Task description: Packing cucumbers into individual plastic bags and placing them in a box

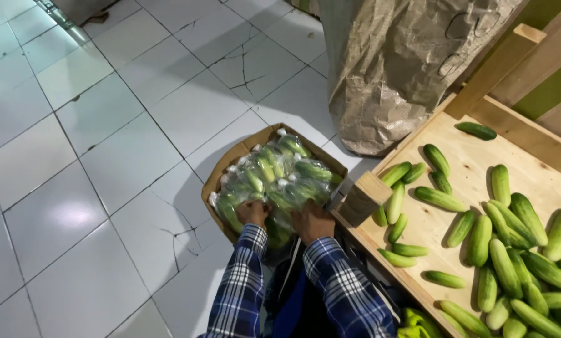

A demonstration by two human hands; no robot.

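Both hands — left hand, right hand — grip bagged cucumbers in cardboard box on floor; best lifted evenly from beneath.

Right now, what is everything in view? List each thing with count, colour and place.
cardboard box: one, brown, on the floor in the middle.
bagged cucumbers: many, green in clear plastic bags, filling the box; exact count cannot be told.
loose cucumbers: a few dozen, green, spread and piled on the display at right.
wooden display bin: one, pale wood, right side, with a corner post beside the box.
sack: one, brownish-grey, crumpled, standing on the floor at top centre.
tiled floor: white tiles, some cracked, left and centre.
left hand: one, blue-and-white plaid sleeve, on the bags at the box's near edge.
right hand: one, same plaid sleeve, on the bags beside the left.
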